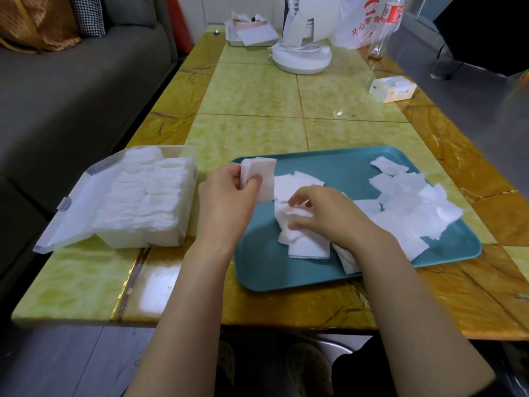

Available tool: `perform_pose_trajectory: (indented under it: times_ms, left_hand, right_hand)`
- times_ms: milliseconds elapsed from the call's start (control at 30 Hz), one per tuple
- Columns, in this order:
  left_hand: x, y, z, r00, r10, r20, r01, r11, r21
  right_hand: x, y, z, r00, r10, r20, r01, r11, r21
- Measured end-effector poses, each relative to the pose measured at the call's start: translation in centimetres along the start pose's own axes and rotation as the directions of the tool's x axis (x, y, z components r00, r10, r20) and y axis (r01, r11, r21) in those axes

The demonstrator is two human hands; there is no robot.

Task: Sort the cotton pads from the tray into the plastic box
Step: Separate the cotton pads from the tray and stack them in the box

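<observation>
A teal tray lies on the table in front of me with several white square cotton pads scattered across it. My left hand grips a small stack of pads upright over the tray's left edge. My right hand reaches into the middle of the tray and pinches a bunched pad from the pile. To the left stands a clear plastic box, its lid folded open to the left, packed with rows of pads.
The yellow-green tiled table runs away from me. A white fan base, a white tray of papers, a printed plastic bag and a small carton sit at the far end. A grey sofa borders the left side.
</observation>
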State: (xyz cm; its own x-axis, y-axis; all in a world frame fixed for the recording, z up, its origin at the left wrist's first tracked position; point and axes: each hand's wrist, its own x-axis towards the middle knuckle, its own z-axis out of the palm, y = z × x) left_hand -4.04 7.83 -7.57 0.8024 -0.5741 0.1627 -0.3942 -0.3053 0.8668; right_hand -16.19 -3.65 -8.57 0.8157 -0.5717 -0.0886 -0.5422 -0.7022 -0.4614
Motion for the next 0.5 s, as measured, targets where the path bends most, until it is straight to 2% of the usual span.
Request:
perform_pose_trajectory:
  times_ms: [167,267,333,433,500]
  left_hand:
    - [0.1,-0.1,-0.1,1.000,-0.001,-0.010,0.002,1.000,0.023]
    - [0.1,0.0,-0.2,0.999,-0.016,-0.031,0.016,1.000,0.019]
    - [0.0,0.1,-0.4,0.999,-0.026,-0.045,0.027,0.999,0.026]
    - [0.0,0.2,-0.5,0.998,-0.019,-0.065,0.022,0.999,0.044]
    - [0.0,0.4,-0.6,0.998,-0.020,-0.065,0.023,0.999,0.044]
  right_hand:
    - [0.1,-0.2,-0.4,0.990,-0.006,-0.138,0.007,1.000,0.010]
    - [0.3,-0.9,-0.8,0.951,0.029,-0.309,0.054,0.966,0.255]
    - [0.3,-1.0,-0.8,0.934,0.062,-0.353,0.063,0.941,0.333]
    - [0.6,-0.1,-0.1,0.935,0.065,-0.348,0.006,0.980,0.199]
    - [0.9,0.0,0.0,0.893,0.047,-0.447,0.018,0.990,0.141]
